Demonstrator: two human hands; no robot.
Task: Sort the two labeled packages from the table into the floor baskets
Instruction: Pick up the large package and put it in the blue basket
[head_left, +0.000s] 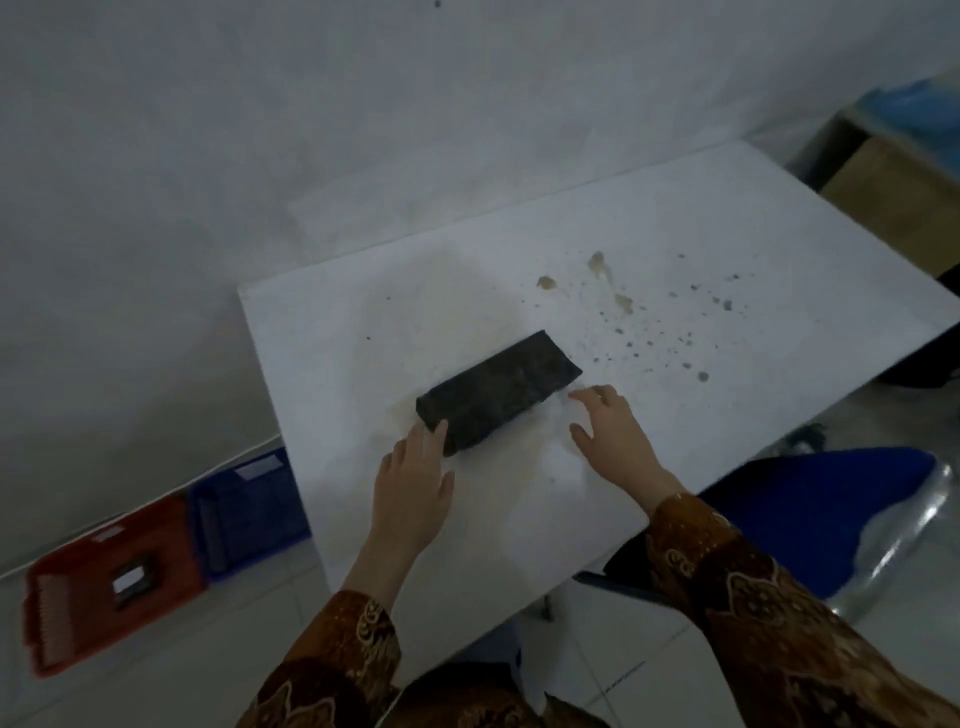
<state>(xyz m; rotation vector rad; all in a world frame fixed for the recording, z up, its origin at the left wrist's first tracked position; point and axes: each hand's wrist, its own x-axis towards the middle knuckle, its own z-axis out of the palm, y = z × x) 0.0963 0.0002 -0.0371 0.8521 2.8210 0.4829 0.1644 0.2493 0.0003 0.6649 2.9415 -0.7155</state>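
- I saw one dark package (497, 391) lying flat on the white table (727, 218), set at a slant, with no label showing on its top.
- My left hand (415, 475) was open, and its fingertips touched the near end of the package, I think to get hold of that end.
- My right hand (613, 431) was open too, with fingers spread, just beside the far long edge of the package. I could not tell if it touched.
- I guessed both hands were there so I could pick the package up from two sides.
- Down on the floor to the left stood a red basket (67, 613) and a blue basket (244, 514), side by side.
- The red basket already held a small dark package with a white label (132, 579), so I judged one package was sorted and one was left.
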